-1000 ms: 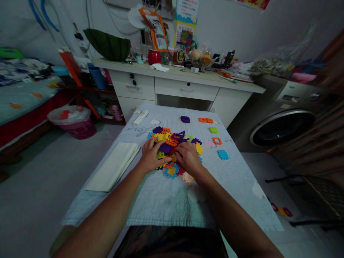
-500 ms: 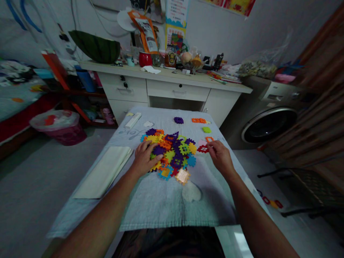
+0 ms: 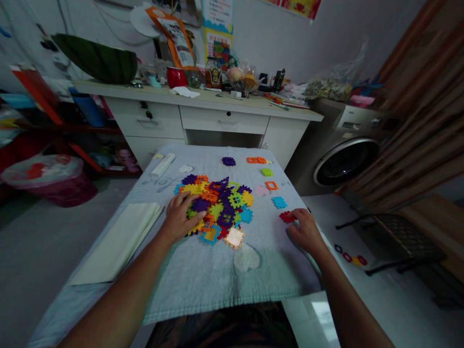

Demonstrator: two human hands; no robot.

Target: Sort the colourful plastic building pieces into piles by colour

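Observation:
A heap of colourful plastic interlocking building pieces (image 3: 226,217) lies on the cloth-covered table, in purple, orange, yellow, green and blue. On its left side rests my left hand (image 3: 180,216), fingers spread over the pieces and holding none of them. My right hand (image 3: 304,229) is near the table's right edge, its fingertips on a red building piece (image 3: 287,217) low against the cloth. Just beyond that piece lies a blue building piece (image 3: 279,202). Farther back are an orange frame piece (image 3: 271,185), a green piece (image 3: 267,172), orange pieces (image 3: 256,160) and purple pieces (image 3: 228,161).
A folded pale cloth or paper (image 3: 118,244) lies at the table's left, with a white oblong object (image 3: 163,165) behind it. Beyond the table stands a white-drawered desk (image 3: 224,119) with assorted items. A washing machine (image 3: 344,145) is at right, a lined bin (image 3: 50,186) at left.
My right hand has moved right and nearer to me with the red piece. The blue piece now shows on the cloth. My left hand stays on the heap; the view has shifted rightward.

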